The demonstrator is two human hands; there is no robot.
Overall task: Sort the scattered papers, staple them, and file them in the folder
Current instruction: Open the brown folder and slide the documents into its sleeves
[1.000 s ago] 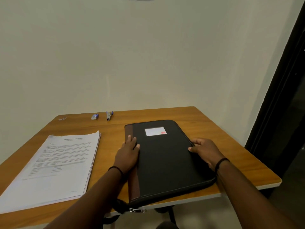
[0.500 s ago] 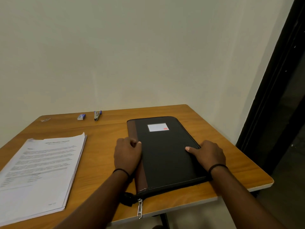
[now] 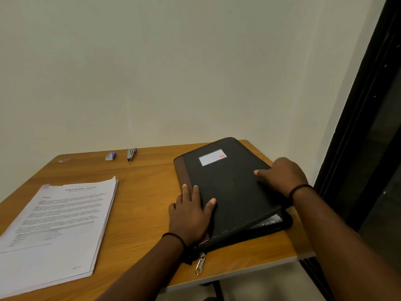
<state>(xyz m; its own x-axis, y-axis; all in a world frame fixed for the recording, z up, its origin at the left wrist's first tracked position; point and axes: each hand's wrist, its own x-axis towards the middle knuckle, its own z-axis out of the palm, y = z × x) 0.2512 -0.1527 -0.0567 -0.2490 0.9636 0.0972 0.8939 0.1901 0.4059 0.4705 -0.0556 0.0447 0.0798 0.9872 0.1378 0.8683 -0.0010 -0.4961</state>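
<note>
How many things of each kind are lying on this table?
Folder: 1
Paper stack: 1
Stapler: 1
Small staple box: 1
Small unclear item at far left corner: 1
Total: 5

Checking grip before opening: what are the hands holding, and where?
The right hand grips the folder cover's right edge; the left hand presses flat near its spine.

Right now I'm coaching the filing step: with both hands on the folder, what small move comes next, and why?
Probably lift the cover fully open with the right hand while the left hand presses flat near the spine. The folder looks unzipped, its near right corner already gaping, and the paper stack waits on the table to its left.
</note>
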